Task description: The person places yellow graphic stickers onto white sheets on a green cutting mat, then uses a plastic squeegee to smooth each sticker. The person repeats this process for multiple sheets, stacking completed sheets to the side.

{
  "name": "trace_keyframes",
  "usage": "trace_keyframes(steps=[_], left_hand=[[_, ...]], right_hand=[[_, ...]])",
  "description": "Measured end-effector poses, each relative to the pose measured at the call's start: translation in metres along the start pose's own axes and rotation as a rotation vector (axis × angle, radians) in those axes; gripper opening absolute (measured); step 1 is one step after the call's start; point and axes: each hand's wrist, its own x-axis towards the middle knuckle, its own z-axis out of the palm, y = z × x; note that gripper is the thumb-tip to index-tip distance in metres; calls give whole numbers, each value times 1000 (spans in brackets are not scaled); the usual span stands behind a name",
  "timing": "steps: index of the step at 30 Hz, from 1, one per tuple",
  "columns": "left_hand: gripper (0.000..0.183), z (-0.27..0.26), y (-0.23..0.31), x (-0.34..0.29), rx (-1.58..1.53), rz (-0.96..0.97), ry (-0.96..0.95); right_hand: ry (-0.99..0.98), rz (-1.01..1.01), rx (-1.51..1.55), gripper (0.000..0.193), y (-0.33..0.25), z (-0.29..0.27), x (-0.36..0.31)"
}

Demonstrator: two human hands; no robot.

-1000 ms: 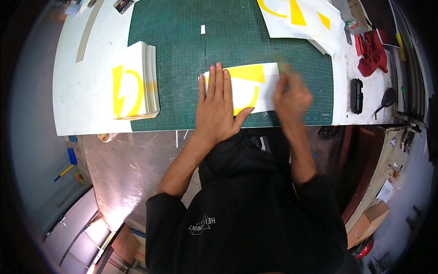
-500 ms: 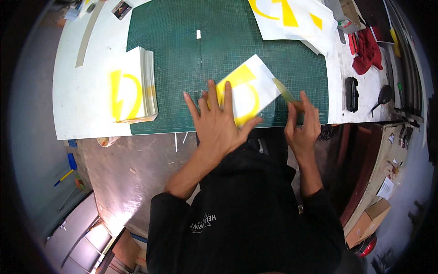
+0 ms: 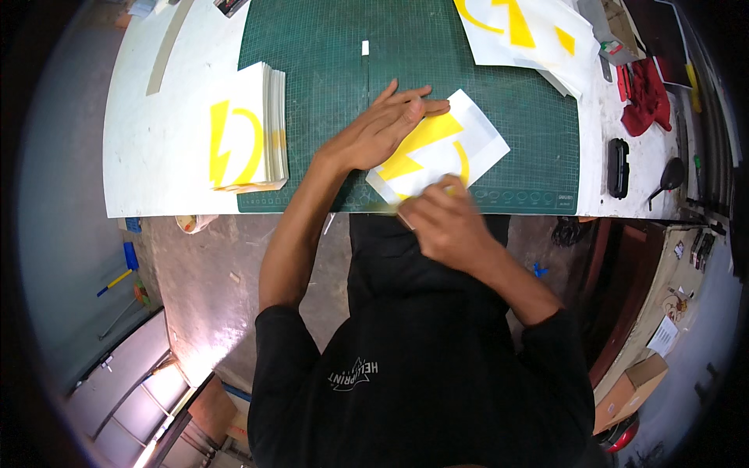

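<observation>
A white printed paper (image 3: 488,140) with a yellow bolt and arc, apparently folded, lies slanted on the green cutting mat (image 3: 328,93). My left hand (image 3: 382,129) is turned on its side along the paper's upper left edge, fingers stretched out and touching it. At the paper's near corner, my right hand (image 3: 449,222) is closed and blurred by motion. It grips a flat yellowish blade-shaped tool (image 3: 388,208), mostly hidden under the fingers and smeared. To the left stands a thick stack of similar folded papers (image 3: 277,132).
Loose printed sheets (image 3: 499,47) lie at the far right of the mat. Beyond the mat's right side are a red cloth (image 3: 647,97), a black case (image 3: 619,168) and a black round-headed object (image 3: 671,175). The table's near edge runs just in front of me.
My right hand has swept left and nearer with the tool, from the paper's right corner to its near corner. My left hand has rolled from flat onto its side, farther up the paper.
</observation>
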Motion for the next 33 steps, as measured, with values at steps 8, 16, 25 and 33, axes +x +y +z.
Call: trace_keyframes(steps=[8,16,25,33], left_hand=[[56,13,-1,-7,424,164,52],[46,17,5,-17,687,48,346],[58,26,8,-23,650,59,360],[61,33,7,-27,637,-6,385]], right_hand=[[-2,124,-26,30,-27,-32,-57],[147,196,-237,32,56,-59,-29],[-12,144,-105,34,-4,-39,-76],[67,203,-213,38,19,-36,-46]])
